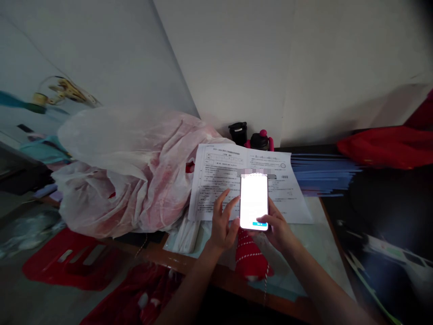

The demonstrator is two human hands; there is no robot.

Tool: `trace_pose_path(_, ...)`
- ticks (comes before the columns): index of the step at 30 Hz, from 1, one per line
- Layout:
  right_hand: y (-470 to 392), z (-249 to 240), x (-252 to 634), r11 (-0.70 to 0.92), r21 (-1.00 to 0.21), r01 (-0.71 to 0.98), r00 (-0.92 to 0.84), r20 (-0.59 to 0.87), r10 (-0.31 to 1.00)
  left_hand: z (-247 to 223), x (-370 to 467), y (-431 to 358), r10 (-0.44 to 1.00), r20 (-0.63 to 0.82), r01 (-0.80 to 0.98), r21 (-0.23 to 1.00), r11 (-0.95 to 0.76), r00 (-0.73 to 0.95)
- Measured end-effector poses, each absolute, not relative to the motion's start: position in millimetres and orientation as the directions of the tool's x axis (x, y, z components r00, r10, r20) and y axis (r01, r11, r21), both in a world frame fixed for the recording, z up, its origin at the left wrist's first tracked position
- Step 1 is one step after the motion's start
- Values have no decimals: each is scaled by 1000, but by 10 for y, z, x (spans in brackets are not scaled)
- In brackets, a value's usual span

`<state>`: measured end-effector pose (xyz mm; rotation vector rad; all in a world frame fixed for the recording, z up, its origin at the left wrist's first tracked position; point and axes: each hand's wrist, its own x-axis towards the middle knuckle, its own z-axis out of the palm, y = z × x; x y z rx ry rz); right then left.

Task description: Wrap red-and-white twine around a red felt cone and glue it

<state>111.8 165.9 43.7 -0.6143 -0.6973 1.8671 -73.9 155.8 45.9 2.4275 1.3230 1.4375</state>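
A smartphone (pixel 253 198) with a bright white screen and a blue button near its lower edge stands upright in my right hand (pixel 279 228). My right thumb lies over the screen at the lower right corner, and the other fingers are partly hidden behind the phone. My left hand (pixel 223 221) is beside the phone's left edge with its fingers apart; whether it touches the edge I cannot tell. Behind the phone lies a printed paper sheet (pixel 216 180). Below the phone is a red knitted item (pixel 252 259) with white dotted lines and a striped cord.
Large translucent plastic bags (pixel 135 171) with pinkish contents fill the left side. A red plastic stool (pixel 74 259) stands below them. Two dark bottles, one with a pink-trimmed lid (pixel 260 140), stand by the wall. Blue strips (pixel 321 174) and a red bag (pixel 385 146) lie rightward.
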Motion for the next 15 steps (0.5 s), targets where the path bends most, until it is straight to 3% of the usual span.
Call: trace_pose_path(15,1666,459,1088,-295,-733,-613,-343,-89,935,463,-742,1548,671,709,647,409,-643,218)
